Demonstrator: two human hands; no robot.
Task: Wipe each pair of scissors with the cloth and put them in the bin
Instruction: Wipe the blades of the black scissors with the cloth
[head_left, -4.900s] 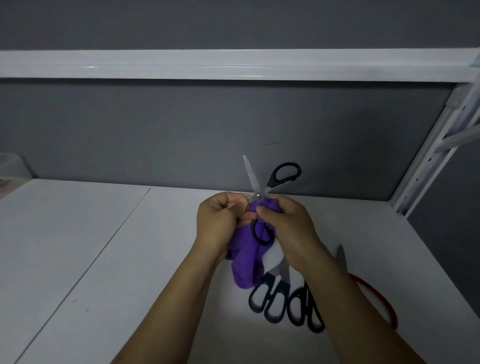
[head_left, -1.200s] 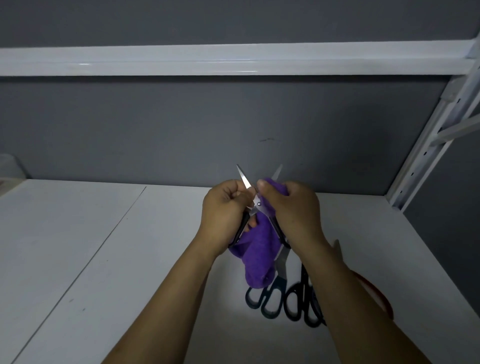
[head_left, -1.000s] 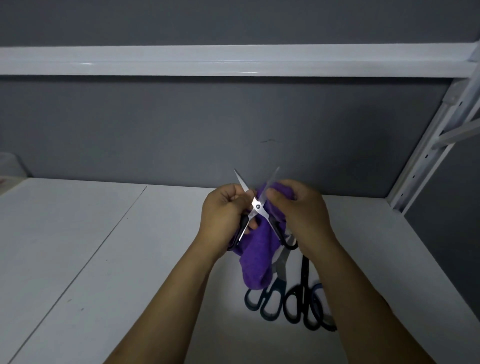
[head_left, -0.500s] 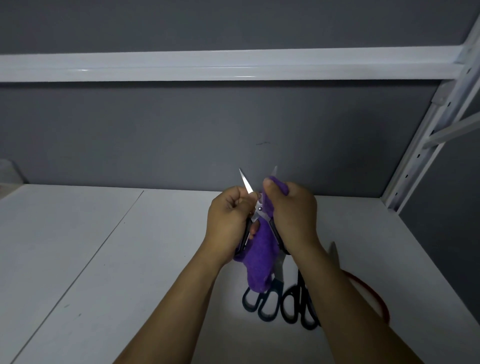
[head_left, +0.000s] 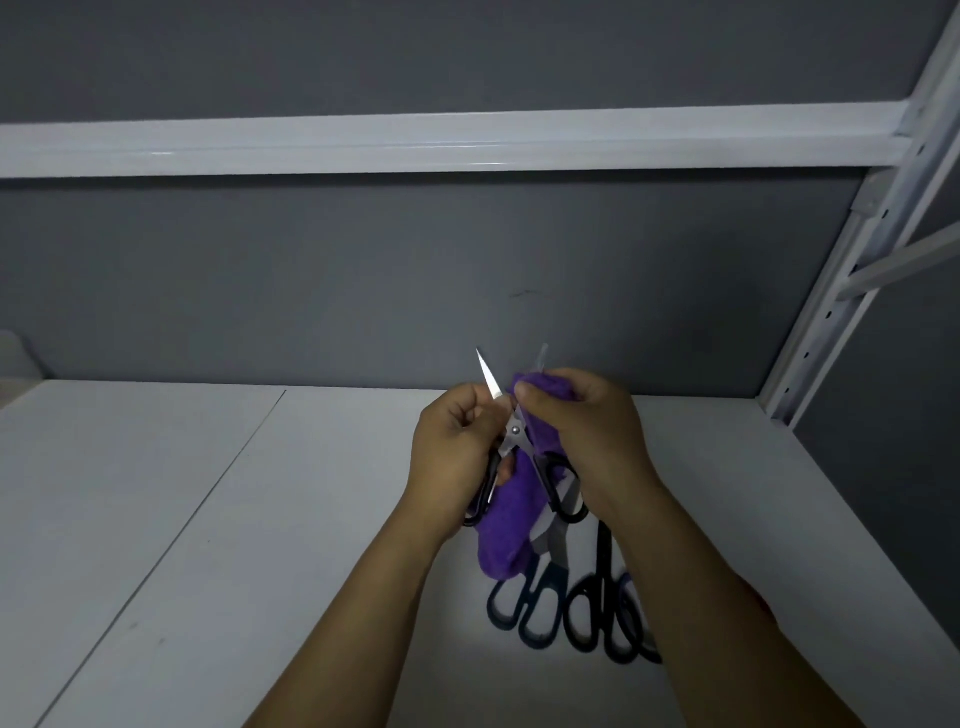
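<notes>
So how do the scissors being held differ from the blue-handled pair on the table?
The held scissors are in the air, left hand gripping a handle, right hand pinching the purple cloth over one blade; the blue-handled scissors lie flat on the table, unheld. The held scissors are spread open, with black handles; the blue-handled scissors look closed, partly hidden by the cloth. Both point their blades away from the person.

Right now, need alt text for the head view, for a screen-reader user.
Two hands hold the open scissors, blades up, over a white shelf: the left hand grips a black handle while the right hand pinches a purple cloth around one blade. Other scissors lie on the shelf beneath, with a grey wall behind.
</notes>
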